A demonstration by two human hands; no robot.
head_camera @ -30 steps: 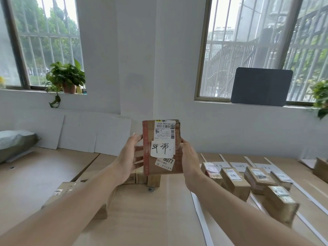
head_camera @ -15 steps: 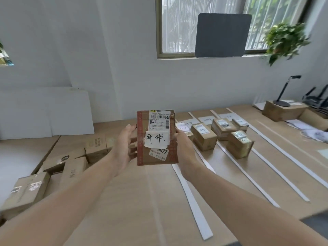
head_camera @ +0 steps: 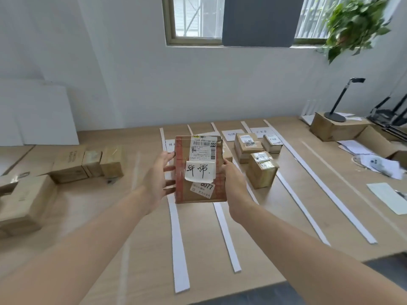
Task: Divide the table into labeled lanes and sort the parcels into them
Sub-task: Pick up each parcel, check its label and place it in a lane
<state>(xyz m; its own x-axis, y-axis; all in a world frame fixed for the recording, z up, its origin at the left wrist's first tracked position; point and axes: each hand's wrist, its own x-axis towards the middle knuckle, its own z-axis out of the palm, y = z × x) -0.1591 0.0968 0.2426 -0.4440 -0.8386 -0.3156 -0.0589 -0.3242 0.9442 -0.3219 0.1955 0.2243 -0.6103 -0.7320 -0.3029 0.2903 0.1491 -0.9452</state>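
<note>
Head view, single camera. Step in hand, as judged: reading and routing one parcel [head_camera: 200, 169], with the lanes already laid out. White strips [head_camera: 179, 238] run down the table [head_camera: 99, 216], and lane labels [head_camera: 233, 134] sit at their far ends, their writing too small to read. You hold the parcel upright in the air, clear of the table, its face toward you. In the picture it overlaps the far part of the lane between the two leftmost strips. A handwritten slip [head_camera: 199, 172] is stuck below the shipping label [head_camera: 202, 149]. Your left hand [head_camera: 157, 175] grips the parcel's left edge, thumb near the top corner, fingers only lightly bent and passing behind the box. Your right hand [head_camera: 234, 183] clasps the right edge; its fingers wrap out of sight behind, so how far they reach cannot be told. Neither hand is free. Three sorted parcels [head_camera: 262, 169] stand in the lanes further right, near their labels. An unsorted group of boxes [head_camera: 88, 164] waits on the left of the table, well apart from the lanes. Next move, as judged: match the slip's characters to one lane label, carry the parcel over that lane and set it down between its two strips, not on a strip. Keep it clear of the boxes already standing there. Risk: the strips look loose, and a sliding box could shift one.
</note>
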